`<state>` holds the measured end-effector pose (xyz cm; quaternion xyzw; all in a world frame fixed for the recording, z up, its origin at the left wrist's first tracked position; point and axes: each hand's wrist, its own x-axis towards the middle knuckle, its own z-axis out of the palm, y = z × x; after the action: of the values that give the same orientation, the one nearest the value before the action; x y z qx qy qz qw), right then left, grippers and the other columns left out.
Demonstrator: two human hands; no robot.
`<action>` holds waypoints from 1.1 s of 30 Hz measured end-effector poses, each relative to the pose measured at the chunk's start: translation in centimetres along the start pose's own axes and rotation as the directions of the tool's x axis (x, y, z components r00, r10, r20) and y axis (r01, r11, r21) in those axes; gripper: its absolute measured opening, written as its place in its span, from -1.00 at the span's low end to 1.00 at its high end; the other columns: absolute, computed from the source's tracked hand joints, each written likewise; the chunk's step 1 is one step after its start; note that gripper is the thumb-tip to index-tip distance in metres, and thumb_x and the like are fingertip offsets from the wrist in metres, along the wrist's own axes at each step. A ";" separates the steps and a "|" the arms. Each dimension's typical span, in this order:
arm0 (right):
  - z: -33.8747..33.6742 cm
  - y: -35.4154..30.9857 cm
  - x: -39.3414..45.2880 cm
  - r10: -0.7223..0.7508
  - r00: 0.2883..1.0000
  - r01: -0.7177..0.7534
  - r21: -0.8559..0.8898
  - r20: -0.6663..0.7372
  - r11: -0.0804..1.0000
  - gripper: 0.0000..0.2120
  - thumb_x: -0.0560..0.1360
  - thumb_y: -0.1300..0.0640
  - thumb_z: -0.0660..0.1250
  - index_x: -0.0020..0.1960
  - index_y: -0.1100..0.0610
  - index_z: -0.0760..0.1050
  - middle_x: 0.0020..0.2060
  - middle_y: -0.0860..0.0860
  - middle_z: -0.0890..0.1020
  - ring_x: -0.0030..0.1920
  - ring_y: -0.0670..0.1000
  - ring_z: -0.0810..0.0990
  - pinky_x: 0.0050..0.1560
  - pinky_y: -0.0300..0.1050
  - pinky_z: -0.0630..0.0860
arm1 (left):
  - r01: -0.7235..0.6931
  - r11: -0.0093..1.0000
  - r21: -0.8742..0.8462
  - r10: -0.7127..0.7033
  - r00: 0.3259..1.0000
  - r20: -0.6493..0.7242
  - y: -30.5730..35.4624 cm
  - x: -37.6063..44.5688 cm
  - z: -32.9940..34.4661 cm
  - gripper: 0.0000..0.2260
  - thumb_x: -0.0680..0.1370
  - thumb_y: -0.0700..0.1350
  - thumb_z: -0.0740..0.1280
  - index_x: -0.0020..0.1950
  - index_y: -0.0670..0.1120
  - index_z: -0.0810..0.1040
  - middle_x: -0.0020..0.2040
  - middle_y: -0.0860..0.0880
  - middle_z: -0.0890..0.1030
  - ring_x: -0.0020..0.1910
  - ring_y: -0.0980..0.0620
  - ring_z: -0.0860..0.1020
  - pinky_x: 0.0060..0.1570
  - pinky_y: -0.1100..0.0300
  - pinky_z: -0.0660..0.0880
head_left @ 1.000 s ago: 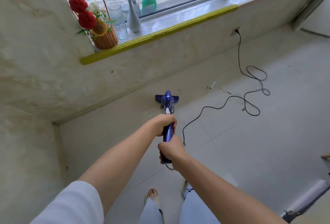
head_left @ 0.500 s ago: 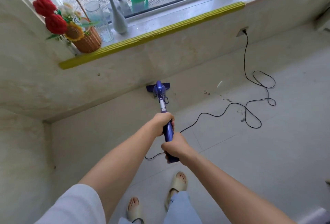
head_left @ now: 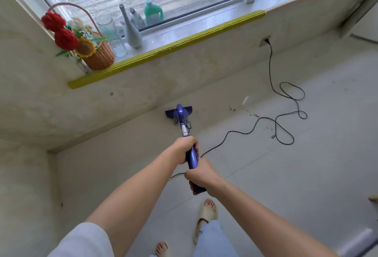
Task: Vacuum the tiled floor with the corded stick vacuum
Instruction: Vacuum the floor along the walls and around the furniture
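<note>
1. Compared with a second earlier, the vacuum head (head_left: 179, 112) had travelled forward from open tile to the foot of the wall under the window, and my feet had stepped up behind it.

2. Nearest me, my right hand (head_left: 201, 175) was wrapped round the lower end of the purple handle (head_left: 192, 159), and my left hand (head_left: 185, 149) was clamped round it just above, both arms stretched out.

3. Past my hands, the stick vacuum (head_left: 182, 120) sloped down to its head, which sat on the tiled floor (head_left: 286, 185) right against the wall base.

4. I judged another push risked knocking the head into the wall, since I saw no gap left there.

5. Trailing from under my hands, the black cord (head_left: 241, 132) ran rightward across the tiles in loose loops up to the wall socket (head_left: 265, 40).

6. Sweeping right toward the dark debris (head_left: 253, 115) would, I reckoned, run the head over those loops and could snag or suck up the cord.

7. Stepping back could also tangle my sandal (head_left: 206, 213) in the cord close behind, and a hard tug might pull the plug.
</note>
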<state>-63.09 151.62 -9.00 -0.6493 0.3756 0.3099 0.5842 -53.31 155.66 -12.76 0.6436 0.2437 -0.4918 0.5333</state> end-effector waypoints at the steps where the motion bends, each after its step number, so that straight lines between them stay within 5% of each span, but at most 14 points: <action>1: 0.7 0.2 -0.8 -0.001 1.000 0.001 0.005 0.001 1.000 -0.76 0.43 0.39 0.17 0.05 0.19 0.28 -0.38 0.10 0.41 -0.48 0.02 0.44 -0.52 -0.20 0.42 | 0.004 1.000 -0.004 -0.004 1.000 0.013 -0.5 -0.8 -0.4 -0.81 0.54 -0.30 0.15 -0.28 -0.17 0.34 -0.43 -0.07 0.39 -0.46 0.00 0.37 -0.38 0.19 0.40; 8: 6.7 1.2 -7.2 0.019 1.000 -0.018 0.127 -0.004 0.992 -0.81 0.47 0.41 0.20 -0.14 0.17 0.26 -0.39 0.09 0.38 -0.48 0.01 0.41 -0.56 -0.24 0.41 | 0.022 0.999 0.043 -0.027 0.995 0.099 -4.4 -6.5 -4.9 -0.84 0.55 -0.28 0.20 -0.22 -0.16 0.35 -0.44 -0.04 0.40 -0.45 0.05 0.38 -0.37 0.21 0.41; 17: 14.7 1.1 -11.9 -0.017 0.999 0.001 0.348 0.045 0.937 -0.77 0.48 0.43 0.25 0.03 0.20 0.31 -0.37 0.10 0.40 -0.45 -0.01 0.43 -0.47 -0.17 0.46 | 0.076 0.983 0.168 -0.103 0.982 0.159 -7.0 -10.6 -11.2 -0.94 0.52 -0.27 0.25 -0.13 -0.18 0.40 -0.43 -0.02 0.44 -0.51 0.11 0.40 -0.49 0.28 0.42; 23: 18.8 -0.3 -10.8 -0.029 1.000 0.027 0.423 -0.001 0.906 -0.64 0.49 0.39 0.26 0.24 0.24 0.26 -0.26 0.14 0.47 -0.41 -0.02 0.51 -0.47 -0.18 0.54 | 0.063 0.952 0.298 -0.120 0.977 0.178 -6.0 -10.4 -14.4 -0.85 0.53 -0.27 0.26 -0.24 -0.15 0.39 -0.50 -0.01 0.42 -0.55 0.11 0.38 -0.46 0.29 0.40; 33: 17.2 -1.4 -5.6 0.027 0.999 -0.004 0.461 -0.044 0.887 -0.74 0.46 0.41 0.22 0.12 0.23 0.29 -0.18 0.17 0.45 -0.44 0.01 0.49 -0.45 -0.15 0.54 | 0.063 0.932 0.356 -0.107 0.989 0.107 -3.1 -6.3 -12.8 -0.92 0.55 -0.25 0.24 -0.13 -0.16 0.38 -0.45 -0.03 0.42 -0.49 0.08 0.37 -0.42 0.25 0.41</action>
<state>-64.22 169.42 -5.66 -0.4966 0.4577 0.2007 0.7097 -53.68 169.79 -9.22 0.6856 0.1459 -0.5891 0.4020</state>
